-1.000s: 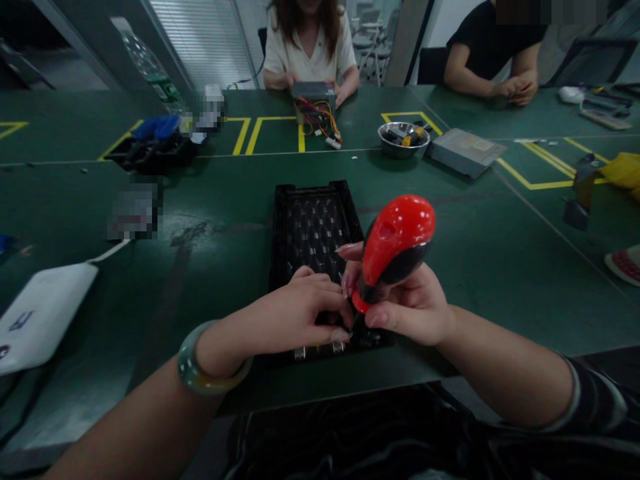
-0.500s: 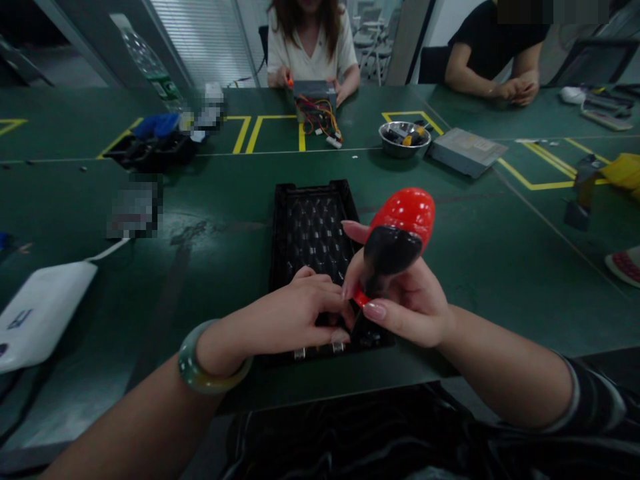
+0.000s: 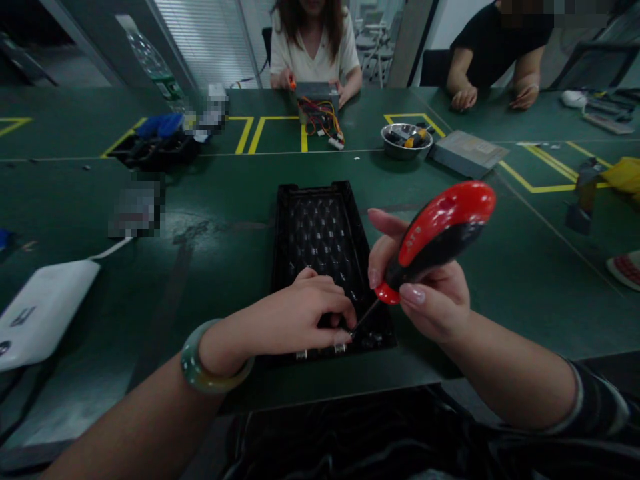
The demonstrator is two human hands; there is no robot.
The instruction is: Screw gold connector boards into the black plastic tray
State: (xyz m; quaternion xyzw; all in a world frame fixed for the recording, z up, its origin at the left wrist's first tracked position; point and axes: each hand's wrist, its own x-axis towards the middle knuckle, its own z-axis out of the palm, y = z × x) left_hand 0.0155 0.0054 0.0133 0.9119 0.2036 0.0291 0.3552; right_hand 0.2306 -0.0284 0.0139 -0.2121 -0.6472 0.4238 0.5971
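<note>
My right hand [image 3: 435, 300] grips a red and black screwdriver [image 3: 440, 230] by the lower part of its handle. Its handle leans up to the right, and the thin shaft slants down left to my left fingertips. My left hand [image 3: 305, 313] reaches over the near end of a black plastic case [image 3: 320, 240] with a quilted pattern inside. Thumb and index finger are pinched together at the screwdriver's tip; whatever is between them is hidden. Small metal pieces [image 3: 341, 347] show at the case's near edge, below my left thumb.
On the green table [image 3: 225, 260] a white device [image 3: 47, 310] with a cable lies left. Further back are a black tray with blue cloth [image 3: 155, 137], a metal bowl [image 3: 406, 141] and a grey metal box [image 3: 469, 153]. Across, a person holds a power supply [image 3: 319, 100]; another sits right.
My right hand has moved right, and the screwdriver now tilts further right, showing its shaft. My left hand stays nearly in place. The person at back right has parted their hands.
</note>
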